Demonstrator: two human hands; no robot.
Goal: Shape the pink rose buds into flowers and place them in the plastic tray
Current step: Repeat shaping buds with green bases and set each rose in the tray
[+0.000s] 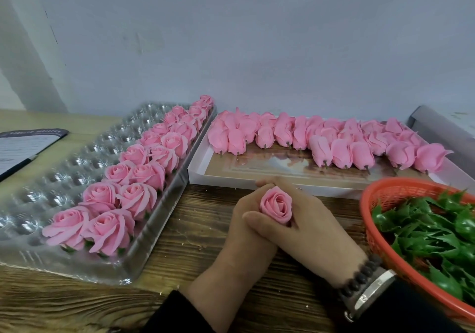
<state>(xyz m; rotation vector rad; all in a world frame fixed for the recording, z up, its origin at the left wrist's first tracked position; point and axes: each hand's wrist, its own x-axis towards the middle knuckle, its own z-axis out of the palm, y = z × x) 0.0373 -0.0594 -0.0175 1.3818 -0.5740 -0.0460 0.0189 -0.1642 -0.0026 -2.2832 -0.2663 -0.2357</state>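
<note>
Both hands meet at lower centre of frame on the wooden surface (195, 232). Left hand (246, 232) and right hand (313, 219) are cupped together around one pink rose (277, 206); fingers (264, 221) of both curl round its base and sides, bloom facing up, petals partly opened. Right wrist carries a dark bead bracelet (359, 274) and a metal watch (370, 294). Clear plastic tray (51, 186) at left of frame, lying diagonally; its right-hand two columns hold opened pink flowers (128, 193) running from the near end to the far end, green bases showing on the nearest ones; the remaining cells to the left show bare plastic. White cardboard box lid (231, 181) at centre-right, just beyond the hands, with closed rose buds (331, 139) lying in rows along its far side, short stems pointing toward the viewer. Orange mesh basket (377, 199) at lower right, filled with green plastic calyxes (431, 240). Clipboard with paper (23, 145) at far left.
</note>
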